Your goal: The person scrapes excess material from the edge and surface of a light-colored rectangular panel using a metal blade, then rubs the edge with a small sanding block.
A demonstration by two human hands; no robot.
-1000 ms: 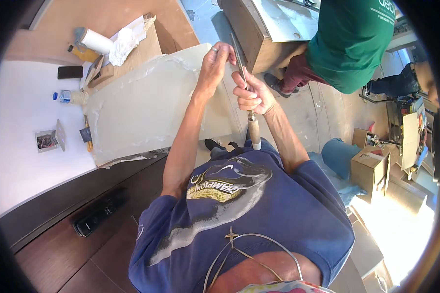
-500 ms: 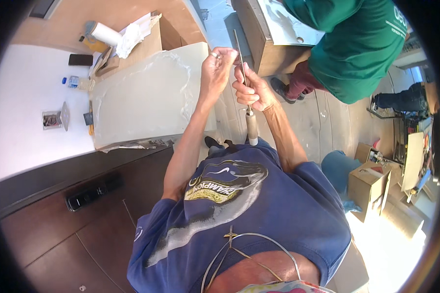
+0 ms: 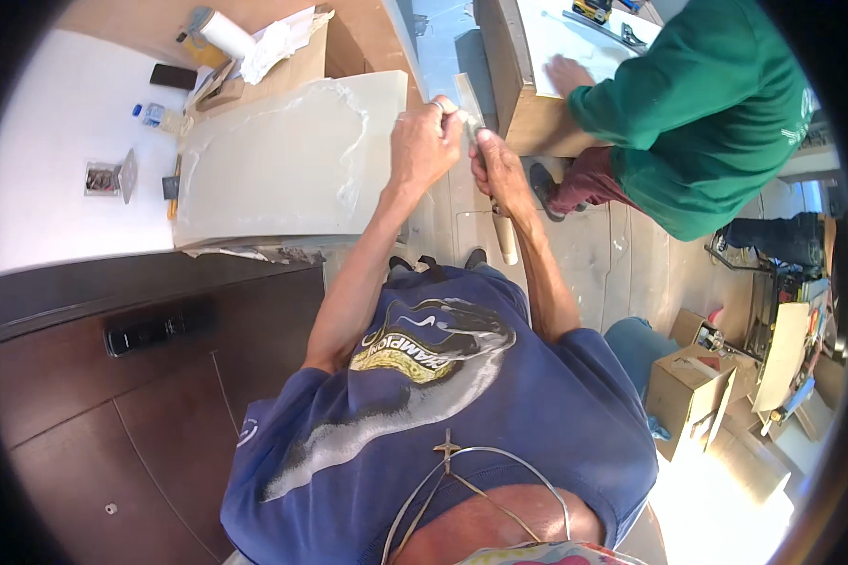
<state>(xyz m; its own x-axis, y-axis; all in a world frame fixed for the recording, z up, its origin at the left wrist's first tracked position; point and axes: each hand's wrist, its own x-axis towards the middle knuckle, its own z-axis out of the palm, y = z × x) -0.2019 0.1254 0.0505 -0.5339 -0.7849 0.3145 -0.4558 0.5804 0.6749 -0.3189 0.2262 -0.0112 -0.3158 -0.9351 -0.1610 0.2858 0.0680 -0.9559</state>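
From the head camera we see our left hand (image 3: 426,141) raised in front of us, fingers curled shut around the upper end of a long flat blade (image 3: 468,99); how much of the blade it pinches we cannot tell. Our right hand (image 3: 499,169) sits just beside it, touching it, closed around the same tool lower down, with the pale wooden handle (image 3: 506,240) sticking out below the wrist toward our chest. The tool is held over the right edge of a pale slab (image 3: 283,160) lying on the white counter (image 3: 47,188). At the slab's far side lie a paper roll (image 3: 221,33), a dark phone (image 3: 172,76) and a small bottle (image 3: 151,114). To our right, a person in a green top (image 3: 707,122) leans over a wooden bench (image 3: 518,104). Cardboard boxes (image 3: 693,391) stand on the floor.
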